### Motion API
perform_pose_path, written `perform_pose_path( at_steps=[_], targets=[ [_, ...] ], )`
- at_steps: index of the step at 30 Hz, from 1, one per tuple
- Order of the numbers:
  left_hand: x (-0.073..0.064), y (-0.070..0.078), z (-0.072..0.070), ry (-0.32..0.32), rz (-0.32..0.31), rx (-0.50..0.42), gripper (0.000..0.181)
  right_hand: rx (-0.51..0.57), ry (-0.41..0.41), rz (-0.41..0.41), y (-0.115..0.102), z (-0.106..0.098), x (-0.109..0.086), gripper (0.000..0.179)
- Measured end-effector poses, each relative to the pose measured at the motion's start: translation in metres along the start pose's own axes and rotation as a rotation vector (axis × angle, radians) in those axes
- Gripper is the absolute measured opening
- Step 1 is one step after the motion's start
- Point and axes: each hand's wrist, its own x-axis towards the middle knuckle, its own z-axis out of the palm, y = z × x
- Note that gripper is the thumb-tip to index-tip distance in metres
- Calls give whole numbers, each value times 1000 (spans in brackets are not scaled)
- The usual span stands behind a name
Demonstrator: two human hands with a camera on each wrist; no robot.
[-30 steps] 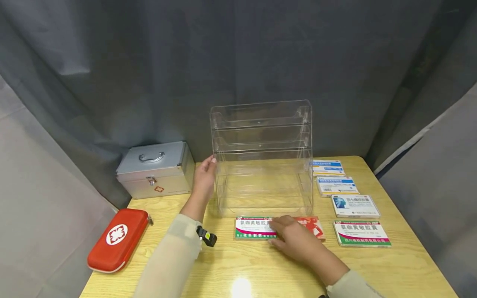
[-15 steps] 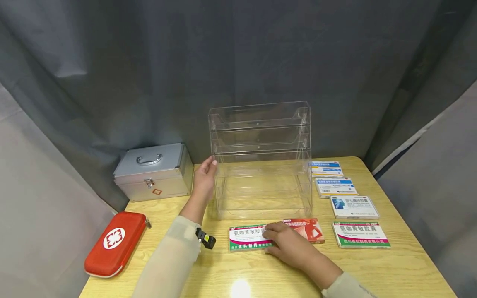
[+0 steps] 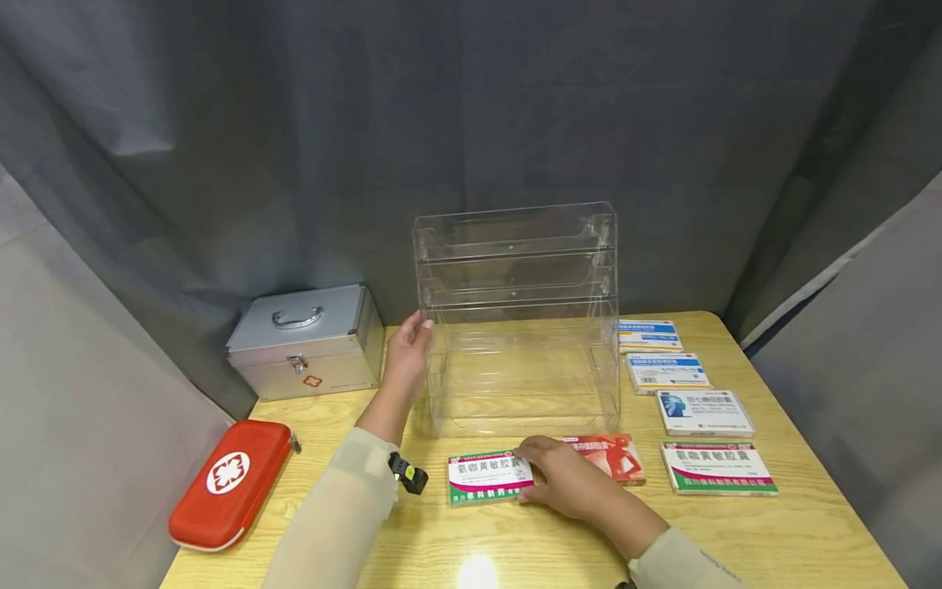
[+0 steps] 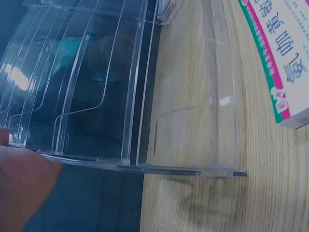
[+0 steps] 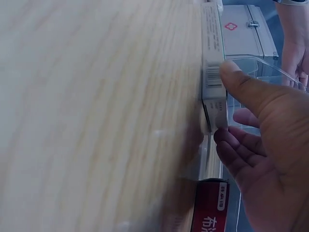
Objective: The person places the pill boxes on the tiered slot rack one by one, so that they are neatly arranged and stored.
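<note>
My left hand (image 3: 406, 360) pinches the left side edge of a clear plastic tiered rack (image 3: 515, 306) standing on the table; its thumb also shows against that edge in the left wrist view. In front of the rack, my right hand (image 3: 570, 483) holds the right end of a white, green and magenta medicine box (image 3: 486, 478) between thumb and fingers. In the right wrist view, the thumb lies on the long side of this medicine box (image 5: 213, 53), with fingertips at its near end. A red medicine box (image 3: 624, 460) lies to its right, partly hidden by the right hand.
Several medicine boxes form a column at the right, from a blue-and-white box (image 3: 668, 372) to a matching green-and-magenta box (image 3: 719, 469). A silver case (image 3: 302, 343) and a red zip case (image 3: 230, 483) stand left. A dark curtain (image 3: 515, 106) hangs behind.
The right hand has moved the green-and-magenta medicine box left and slightly toward me, and more of the red box now shows. The left hand has stayed on the rack.
</note>
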Motion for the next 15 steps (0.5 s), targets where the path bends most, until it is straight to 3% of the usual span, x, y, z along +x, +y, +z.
perform_pose_path(
  at_steps=[9, 15],
  targets=[
    [3, 1, -1, -12, -17, -33, 64, 50, -55, 44, -2, -5, 7, 80],
    [4, 2, 1, -10, -14, -50, 65, 61, 5, 3, -2, -5, 8, 81]
  ],
)
